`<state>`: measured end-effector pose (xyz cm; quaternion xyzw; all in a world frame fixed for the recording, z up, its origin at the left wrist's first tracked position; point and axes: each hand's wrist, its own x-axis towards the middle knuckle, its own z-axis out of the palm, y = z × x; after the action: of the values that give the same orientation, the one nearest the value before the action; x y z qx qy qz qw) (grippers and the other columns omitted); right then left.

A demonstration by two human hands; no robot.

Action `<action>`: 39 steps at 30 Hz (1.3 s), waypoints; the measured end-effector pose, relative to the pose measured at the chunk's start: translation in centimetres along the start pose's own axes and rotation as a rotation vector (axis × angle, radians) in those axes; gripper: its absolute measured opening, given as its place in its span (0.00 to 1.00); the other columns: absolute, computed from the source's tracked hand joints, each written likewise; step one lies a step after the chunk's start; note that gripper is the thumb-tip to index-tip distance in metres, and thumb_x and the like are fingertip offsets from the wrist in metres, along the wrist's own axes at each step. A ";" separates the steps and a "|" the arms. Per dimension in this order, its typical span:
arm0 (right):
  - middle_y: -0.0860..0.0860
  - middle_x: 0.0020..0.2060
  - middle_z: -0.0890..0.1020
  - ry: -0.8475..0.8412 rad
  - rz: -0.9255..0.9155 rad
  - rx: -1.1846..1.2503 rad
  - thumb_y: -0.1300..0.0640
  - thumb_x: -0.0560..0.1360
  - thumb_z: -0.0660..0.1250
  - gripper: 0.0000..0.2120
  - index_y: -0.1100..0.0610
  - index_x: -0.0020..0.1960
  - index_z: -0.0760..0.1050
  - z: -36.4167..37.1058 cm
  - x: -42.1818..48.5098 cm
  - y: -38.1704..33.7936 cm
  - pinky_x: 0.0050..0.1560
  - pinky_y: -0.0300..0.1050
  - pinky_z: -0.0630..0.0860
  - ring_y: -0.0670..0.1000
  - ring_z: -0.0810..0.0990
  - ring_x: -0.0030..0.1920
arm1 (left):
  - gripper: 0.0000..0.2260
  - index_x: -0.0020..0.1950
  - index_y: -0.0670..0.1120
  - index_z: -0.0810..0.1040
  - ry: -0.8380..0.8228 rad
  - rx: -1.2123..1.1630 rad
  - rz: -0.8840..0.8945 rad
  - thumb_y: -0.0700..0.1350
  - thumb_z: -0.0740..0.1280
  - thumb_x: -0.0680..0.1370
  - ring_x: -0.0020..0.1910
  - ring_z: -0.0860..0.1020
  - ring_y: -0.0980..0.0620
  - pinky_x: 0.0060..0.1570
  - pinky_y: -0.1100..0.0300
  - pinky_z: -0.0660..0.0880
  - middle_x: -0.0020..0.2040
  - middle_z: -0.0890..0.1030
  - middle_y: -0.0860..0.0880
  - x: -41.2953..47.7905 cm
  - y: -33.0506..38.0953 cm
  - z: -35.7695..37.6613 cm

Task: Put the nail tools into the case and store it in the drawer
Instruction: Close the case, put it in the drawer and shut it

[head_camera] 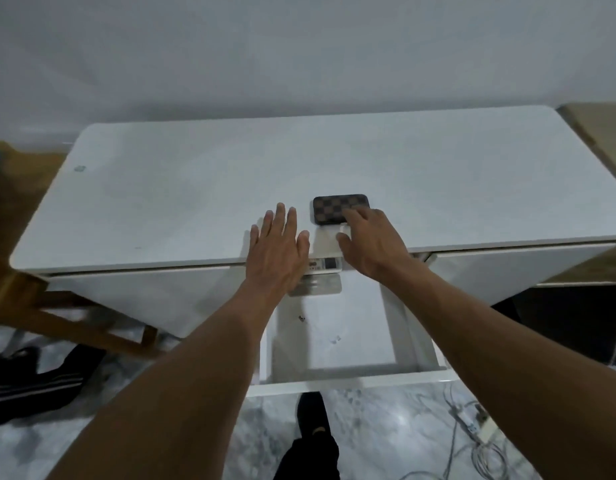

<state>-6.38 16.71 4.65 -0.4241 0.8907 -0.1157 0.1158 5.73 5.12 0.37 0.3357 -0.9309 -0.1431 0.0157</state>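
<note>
Head view, centre of the frame: the left hand (pixel 277 244) hovers flat over the near edge of the white counter (pixel 161 188), fingers spread and straight, holding nothing. Just right of it, the right hand (pixel 368 237) reaches forward with loosely curled fingers whose tips lie on the near right corner of the case (pixel 337 207), a small closed rectangular pouch with a dark brown checker pattern; whether the fingers grip it or only touch it cannot be told. The case lies flat on the counter, a little in from the front edge, just above the right hand in the picture. Below the hands, in the lower middle of the frame, a white drawer (pixel 351 372) stands pulled out, its bottom mostly bare apart from a few tiny specks. A small labelled white box (pixel 325 264) sits at the back of the drawer under the counter edge. Marbled grey floor (pixel 386 427) fills the lower frame, with white cables (pixel 472 431) at lower right and dark clothing (pixel 32 379) at lower left.
</note>
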 end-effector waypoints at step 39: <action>0.53 0.58 0.74 -0.129 -0.105 -0.103 0.45 0.65 0.67 0.30 0.53 0.65 0.70 2.7 -3.9 3.0 0.53 0.54 0.76 0.58 0.72 0.56 | 0.27 0.81 0.46 0.45 -0.004 0.110 -0.036 0.55 0.42 0.84 0.80 0.44 0.45 0.77 0.43 0.43 0.81 0.46 0.46 3.3 -1.2 3.6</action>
<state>-5.39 21.28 1.63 -0.4823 0.8626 -0.0479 0.1448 3.51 3.06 -3.66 0.3524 -0.9312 -0.0925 -0.0075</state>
